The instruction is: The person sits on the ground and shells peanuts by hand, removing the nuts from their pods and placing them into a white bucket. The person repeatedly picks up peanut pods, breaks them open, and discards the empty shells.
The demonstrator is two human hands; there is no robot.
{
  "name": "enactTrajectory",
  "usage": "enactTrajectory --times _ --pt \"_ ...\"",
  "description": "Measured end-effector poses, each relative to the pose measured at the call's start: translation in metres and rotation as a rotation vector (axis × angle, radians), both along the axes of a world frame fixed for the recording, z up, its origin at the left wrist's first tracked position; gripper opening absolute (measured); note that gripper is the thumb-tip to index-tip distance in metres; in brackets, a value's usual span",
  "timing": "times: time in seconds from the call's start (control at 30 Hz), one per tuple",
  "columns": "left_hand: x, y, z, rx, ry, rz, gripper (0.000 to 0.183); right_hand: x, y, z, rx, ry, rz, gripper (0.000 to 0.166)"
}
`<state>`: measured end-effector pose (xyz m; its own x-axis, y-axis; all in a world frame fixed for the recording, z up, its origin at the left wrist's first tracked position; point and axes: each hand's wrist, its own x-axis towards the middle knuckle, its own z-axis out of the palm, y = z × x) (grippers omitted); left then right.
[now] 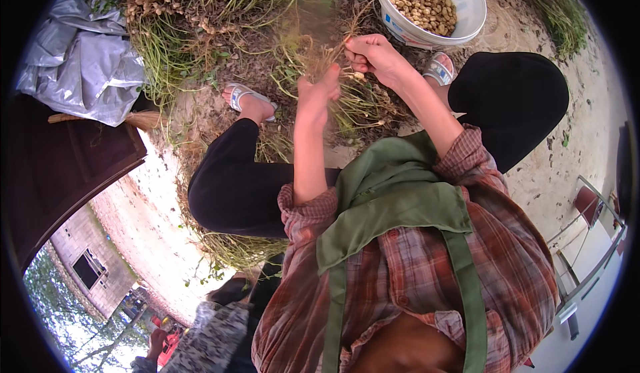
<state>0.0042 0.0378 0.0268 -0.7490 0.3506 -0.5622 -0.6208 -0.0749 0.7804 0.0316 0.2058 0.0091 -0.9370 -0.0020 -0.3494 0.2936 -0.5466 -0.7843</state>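
Note:
Between my two hands is a peanut plant [320, 58] with thin pale roots, partly blurred. My left hand [320, 93] is closed around the stems and roots. Up and to the right of it, my right hand [370, 58] pinches at the roots between thumb and fingers. A peanut pod [358, 75] shows just below that hand. Beyond my right hand stands a white plastic bucket [472, 23] with many peanut pods [422, 8] inside. More pulled peanut plants [365, 105] lie on the ground beneath my hands.
A heap of peanut plants [165, 43] with pods lies at the upper left, beside a silver tarpaulin [95, 68]. A straw broom [142, 119] is partly under the tarpaulin. Another person in a patterned garment [212, 333] is at the lower left. More plants [555, 13] lie at the upper right.

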Motion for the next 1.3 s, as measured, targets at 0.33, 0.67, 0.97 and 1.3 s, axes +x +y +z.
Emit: enactTrajectory --times 0.33,0.67,0.97,1.3 --pt "0.000 -0.010 -0.007 -0.072 -0.026 0.009 0.023 -0.003 0.002 -0.005 0.325 0.071 0.263 0.021" --pt "-0.002 0.007 -0.010 -0.167 -0.015 0.015 0.025 -0.003 -0.001 -0.011 0.580 0.093 -0.099 0.014" --pt "-0.014 -0.058 -0.017 -0.031 -0.016 0.256 0.035 -0.002 0.127 -0.002 1.148 -0.150 -0.529 0.020" --pt "-0.041 -0.061 0.042 0.300 0.065 0.453 0.025 0.023 0.007 -0.043 1.310 0.101 0.461 0.055"
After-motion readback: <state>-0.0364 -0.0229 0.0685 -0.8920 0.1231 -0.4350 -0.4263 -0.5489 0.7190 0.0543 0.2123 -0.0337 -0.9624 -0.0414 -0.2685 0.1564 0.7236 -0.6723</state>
